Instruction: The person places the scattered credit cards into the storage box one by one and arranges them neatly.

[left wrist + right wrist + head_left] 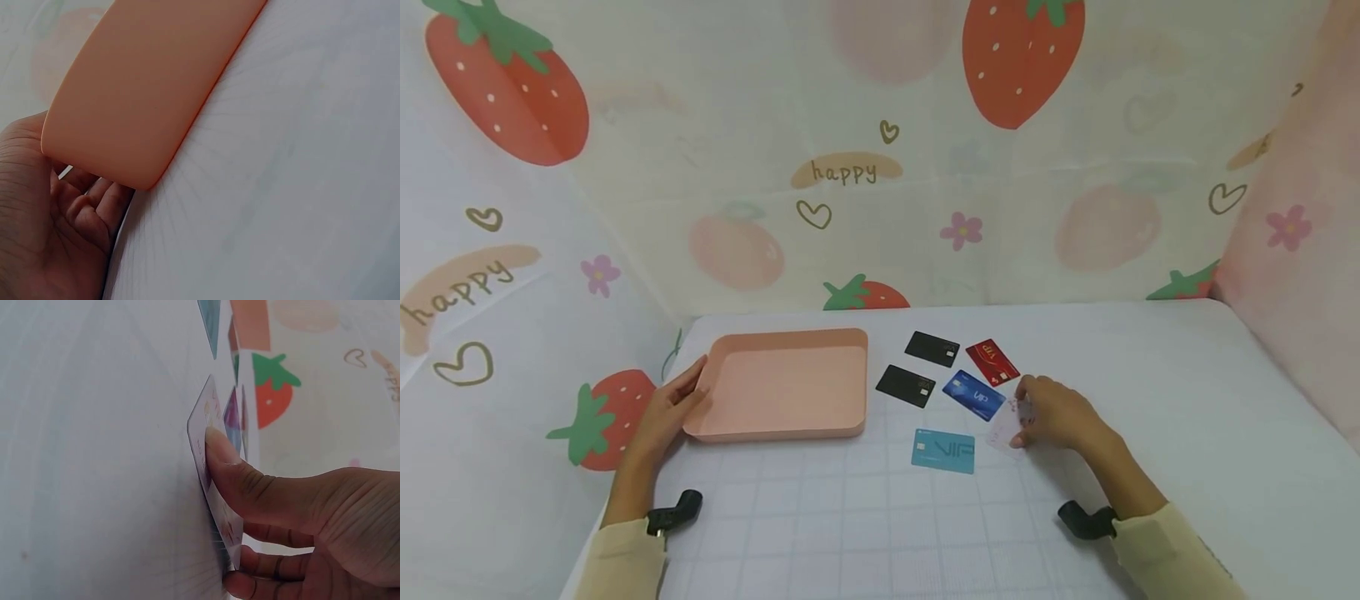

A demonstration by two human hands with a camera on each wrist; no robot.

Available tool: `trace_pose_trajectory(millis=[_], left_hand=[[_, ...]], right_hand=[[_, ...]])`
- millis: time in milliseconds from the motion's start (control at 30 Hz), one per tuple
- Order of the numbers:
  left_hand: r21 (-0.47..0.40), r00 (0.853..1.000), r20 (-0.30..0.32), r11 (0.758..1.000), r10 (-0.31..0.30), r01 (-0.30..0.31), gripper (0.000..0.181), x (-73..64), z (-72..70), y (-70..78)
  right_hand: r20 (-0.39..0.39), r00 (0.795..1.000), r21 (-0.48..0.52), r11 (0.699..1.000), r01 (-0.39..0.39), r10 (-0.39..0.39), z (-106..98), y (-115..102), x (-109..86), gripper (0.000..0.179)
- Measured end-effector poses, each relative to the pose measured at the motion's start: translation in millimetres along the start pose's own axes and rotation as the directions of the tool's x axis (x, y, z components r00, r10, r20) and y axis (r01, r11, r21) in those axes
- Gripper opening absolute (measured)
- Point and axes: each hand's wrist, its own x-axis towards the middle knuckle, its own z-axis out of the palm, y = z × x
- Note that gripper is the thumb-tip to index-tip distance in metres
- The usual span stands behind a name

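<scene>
My left hand grips the left end of a pink tray, thumb at the rim and fingers along the outer side. In the left wrist view the curled fingers show beside the tray's wall. My right hand pinches a pale card with pink print, its thumb lying across the card's face in the right wrist view. The card stands tilted there, close to the table. Just left of it lie a blue VIP card and a red VIP card.
Two black cards lie between the tray and the coloured cards. A teal VIP card lies nearer the front. The white table ends at a strawberry-print cloth behind and at the sides.
</scene>
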Motion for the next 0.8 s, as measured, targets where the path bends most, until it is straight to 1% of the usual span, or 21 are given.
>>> trace_pose_trajectory(millis=[167, 300, 433, 567, 633, 800], left_hand=[[0.002, 1.000, 0.001, 1.000, -0.002, 0.002, 0.060, -0.7, 0.0, 3.2], [-0.004, 1.000, 0.008, 1.000, -0.008, 0.008, 0.060, -1.5, -0.3, 2.9], [-0.039, 1.000, 0.016, 0.999, 0.006, -0.006, 0.059, -3.0, -1.5, 2.1], [-0.064, 1.000, 0.017, 0.998, -0.006, 0.007, 0.056, -3.3, -2.6, 3.4], [-0.077, 1.000, 0.021, 0.997, -0.021, 0.023, 0.055, -2.7, -3.3, 3.6], [-0.097, 0.998, 0.041, 0.994, -0.053, 0.057, 0.051, -1.3, -3.9, 1.9]], right_hand=[[0.009, 1.000, 0.027, 1.000, -0.004, 0.003, -2.1, 0.2, -0.1, 0.071], [0.014, 1.000, 0.055, 0.998, 0.002, -0.003, -3.5, 0.4, -0.1, 0.069], [0.029, 1.000, 0.092, 0.996, 0.006, -0.009, -5.3, 0.6, 0.2, 0.065], [0.034, 0.999, 0.130, 0.991, 0.032, -0.037, -7.9, 2.1, 0.1, 0.058], [0.028, 0.998, 0.148, 0.988, 0.044, -0.049, -8.3, 3.9, 0.4, 0.052], [0.024, 0.998, 0.201, 0.979, 0.046, -0.052, -9.5, 9.7, 2.5, 0.040]])
